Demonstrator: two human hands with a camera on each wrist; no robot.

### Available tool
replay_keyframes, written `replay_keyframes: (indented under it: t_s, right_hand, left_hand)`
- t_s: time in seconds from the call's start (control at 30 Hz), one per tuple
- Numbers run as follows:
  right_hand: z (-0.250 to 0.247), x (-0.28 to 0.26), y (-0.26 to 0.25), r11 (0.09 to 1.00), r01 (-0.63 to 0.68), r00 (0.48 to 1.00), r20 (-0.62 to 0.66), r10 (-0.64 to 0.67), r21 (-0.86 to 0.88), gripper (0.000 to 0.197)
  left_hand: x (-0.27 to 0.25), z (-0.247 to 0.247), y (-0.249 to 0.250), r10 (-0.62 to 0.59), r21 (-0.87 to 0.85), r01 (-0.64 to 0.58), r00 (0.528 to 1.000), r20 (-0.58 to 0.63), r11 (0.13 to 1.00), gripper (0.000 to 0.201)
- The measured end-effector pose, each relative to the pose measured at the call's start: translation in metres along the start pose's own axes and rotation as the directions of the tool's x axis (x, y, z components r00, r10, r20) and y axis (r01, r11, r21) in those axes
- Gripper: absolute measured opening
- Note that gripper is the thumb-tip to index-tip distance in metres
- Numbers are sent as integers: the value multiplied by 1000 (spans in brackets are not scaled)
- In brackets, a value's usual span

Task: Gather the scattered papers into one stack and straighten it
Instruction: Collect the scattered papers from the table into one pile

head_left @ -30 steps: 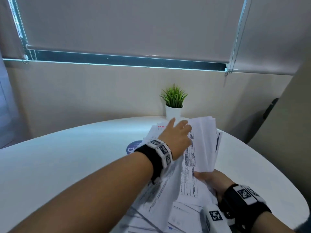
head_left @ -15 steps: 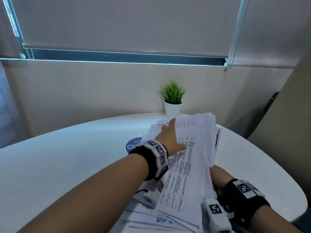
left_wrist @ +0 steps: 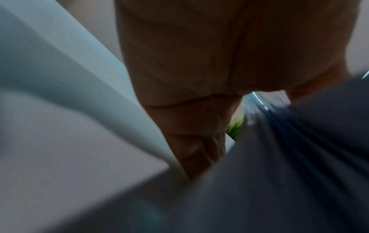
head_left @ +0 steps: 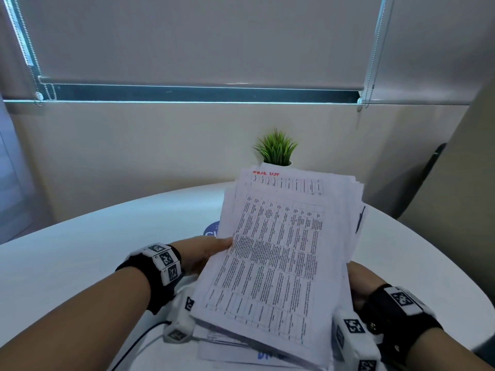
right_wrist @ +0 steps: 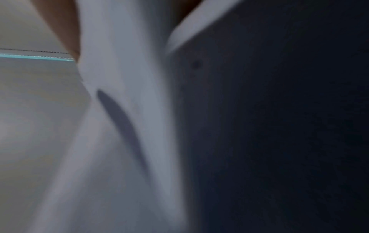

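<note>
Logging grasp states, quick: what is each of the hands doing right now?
Left hand: holds the left edge of the paper stack.
Right hand: holds the stack's right edge; its fingers are hidden behind the paper.

White papers [head_left: 278, 253] bear black table print and red lettering; green plant [head_left: 276, 148]; white table [head_left: 80, 253].

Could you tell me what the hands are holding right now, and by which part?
The paper stack: left hand at its left edge, right hand at its right edge.

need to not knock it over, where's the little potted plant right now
In the head view the potted plant stands at the table's far edge by the wall, right of centre, just behind the top edge of the raised paper stack.
</note>
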State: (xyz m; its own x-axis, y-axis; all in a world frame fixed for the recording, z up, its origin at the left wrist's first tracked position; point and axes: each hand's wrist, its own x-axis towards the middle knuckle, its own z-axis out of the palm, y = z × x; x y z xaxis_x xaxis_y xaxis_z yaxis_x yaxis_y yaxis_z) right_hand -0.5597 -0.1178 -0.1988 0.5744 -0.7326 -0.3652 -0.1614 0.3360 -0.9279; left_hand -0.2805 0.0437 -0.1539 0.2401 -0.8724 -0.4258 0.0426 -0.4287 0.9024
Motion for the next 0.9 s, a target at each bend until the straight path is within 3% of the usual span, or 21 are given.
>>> replay_keyframes:
  t_s: [0.1, 0.2, 0.3, 0.37, 0.4, 0.5, 0.57, 0.63, 0.7, 0.77, 0.87, 0.9]
  right_hand:
    - [-2, 0, -1, 995, 12, 997, 79, -20, 103, 41]
    - [6, -2, -5, 998, 12, 994, 110, -19, 66, 12]
    - [13, 2, -6, 999, -6, 998, 67, 4, 33, 17]
    - [21, 3, -13, 998, 13, 1000, 24, -15, 65, 37]
    - [23, 3, -16, 987, 21, 999, 32, -27, 161, 47]
    - [32, -3, -29, 951, -7, 986, 158, -44, 309, 79]
    - [37, -5, -34, 984, 12, 976, 212, -50, 178, 84]
    - [41, 2, -37, 997, 43, 983, 184, -30, -68, 84]
    - [43, 9, -44, 947, 74, 991, 131, -35, -312, 89]
    - [43, 14, -55, 906, 94, 991, 122, -48, -413, 79]
    - [52, 10, -79, 827, 120, 990, 127, -60, -549, 97]
    - [56, 8, -87, 755, 135, 990, 111, -82, -642, 87]
  left_hand:
    - [-2, 10, -1, -27, -46, 27, 1000, 1, 999, 21]
    - [-6, 11, 2, 37, -48, -38, 999, -32, 998, 24]
    - [-11, 5, 4, 64, -34, -66, 996, -55, 997, 28]
    - [-16, 0, 6, 82, -16, -83, 994, -69, 996, 24]
    - [-19, -1, 7, 95, -9, -96, 993, -76, 995, 22]
    - [-25, -6, 9, 129, 12, -128, 986, -101, 992, 23]
    - [-28, -10, 7, 132, -3, -133, 985, -114, 991, 30]
    - [-32, -15, 7, 122, -58, -129, 986, -110, 990, 30]
    - [-36, -22, 10, 117, -98, -124, 990, -74, 987, 29]
    - [-40, -26, 15, 121, -71, -122, 993, -12, 990, 33]
    - [-45, -29, 28, 124, 88, -124, 992, 5, 988, 37]
    - [-46, -29, 32, 126, 152, -123, 992, -10, 981, 35]
